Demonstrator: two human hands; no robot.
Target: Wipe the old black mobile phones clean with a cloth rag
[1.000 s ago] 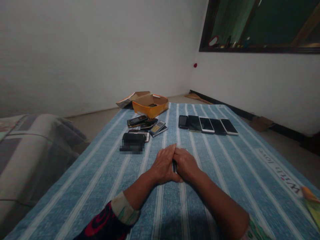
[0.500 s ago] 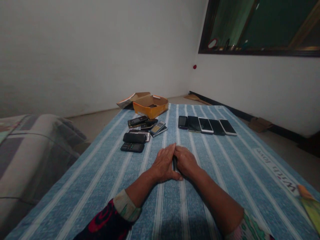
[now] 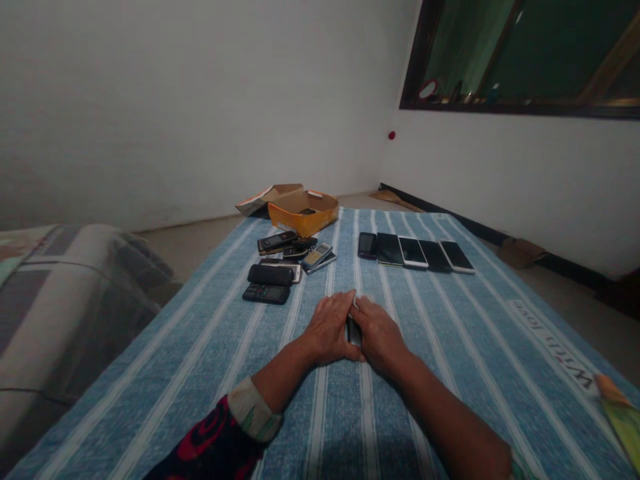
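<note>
A dark phone (image 3: 355, 332) lies between my hands near the middle of the striped cloth, mostly covered by them. My left hand (image 3: 331, 329) is wrapped round its left side, thumb along the near end. Fingers of my right hand (image 3: 381, 333) are curled over its right side and far end. Beyond, to the left, is a loose pile of phones, with a black keypad phone (image 3: 266, 293) nearest. To the right, several phones lie side by side in a row, among them a white-edged phone (image 3: 413, 253).
An open orange box (image 3: 303, 217) with something dark inside stands at the far end of the striped cloth (image 3: 240, 387). A covered piece of furniture (image 3: 100, 300) is at the left. A yellow-green item (image 3: 620, 413) lies at the right edge.
My right hand has shifted slightly right, and more of the dark phone shows between my hands. My left hand keeps its place.
</note>
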